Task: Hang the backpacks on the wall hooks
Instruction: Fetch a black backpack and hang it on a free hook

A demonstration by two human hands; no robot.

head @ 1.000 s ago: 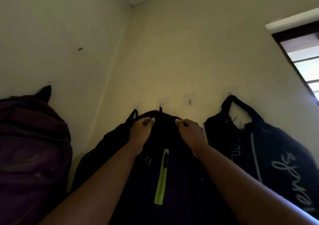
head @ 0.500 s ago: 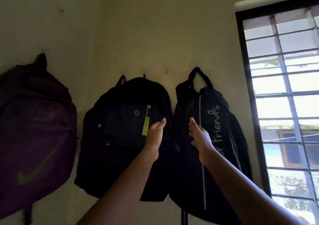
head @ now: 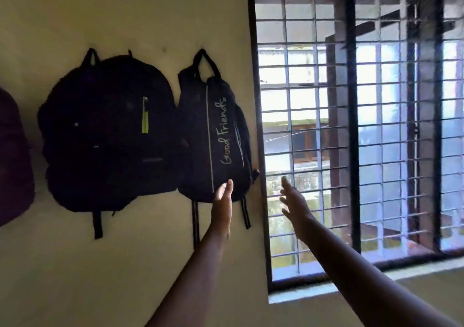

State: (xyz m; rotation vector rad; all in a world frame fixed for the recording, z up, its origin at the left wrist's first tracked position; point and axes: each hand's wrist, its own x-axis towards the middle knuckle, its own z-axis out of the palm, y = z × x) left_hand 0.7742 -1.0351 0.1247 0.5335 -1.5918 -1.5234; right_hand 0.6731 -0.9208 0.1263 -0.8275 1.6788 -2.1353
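While the black backpack [head: 108, 131] and the "Good Friends" backpack [head: 213, 136] hang side by side on the wall [head: 150, 13] beside the window [head: 350, 126], left hand [head: 223, 196] and right hand [head: 293, 201] reach up, fingers straight, gripping nothing.

The left edge cuts off most of the purple backpack [head: 12, 156]. The hooks are hidden behind the loops of the black backpack [head: 108, 136] and the Good Friends backpack [head: 216, 136]. The window [head: 350, 126] runs past the right edge.

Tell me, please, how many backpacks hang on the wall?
3: purple backpack at the left edge, partly cropped; black backpack in the middle; Good Friends backpack beside the window.
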